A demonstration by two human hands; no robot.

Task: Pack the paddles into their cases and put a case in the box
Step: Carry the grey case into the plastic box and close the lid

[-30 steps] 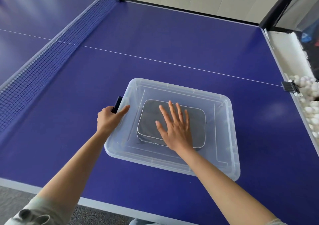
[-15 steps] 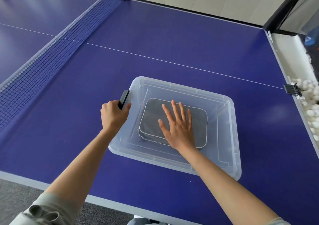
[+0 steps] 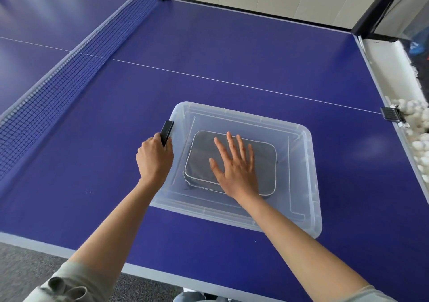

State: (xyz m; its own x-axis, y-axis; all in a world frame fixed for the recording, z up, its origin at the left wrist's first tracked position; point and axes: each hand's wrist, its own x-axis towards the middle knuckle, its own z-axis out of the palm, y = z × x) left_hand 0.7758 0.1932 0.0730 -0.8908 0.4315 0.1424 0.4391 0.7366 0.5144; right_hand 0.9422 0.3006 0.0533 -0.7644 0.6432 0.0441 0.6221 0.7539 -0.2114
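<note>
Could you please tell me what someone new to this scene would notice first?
A clear plastic box with its lid on sits on the blue ping-pong table, a grey paddle case visible inside. The right hand lies flat on the lid, while the left hand grips the black latch at the box's left end.

A grey case [image 3: 232, 162] was seen inside the clear box [image 3: 311, 185], pressed flat by the right hand [image 3: 236, 169], while the box's black latch [image 3: 166, 131] was gripped by the left hand [image 3: 154, 158].

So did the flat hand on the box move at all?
No. The right hand stays spread flat on top of the clear box, over the same near part of the grey case inside.
</note>
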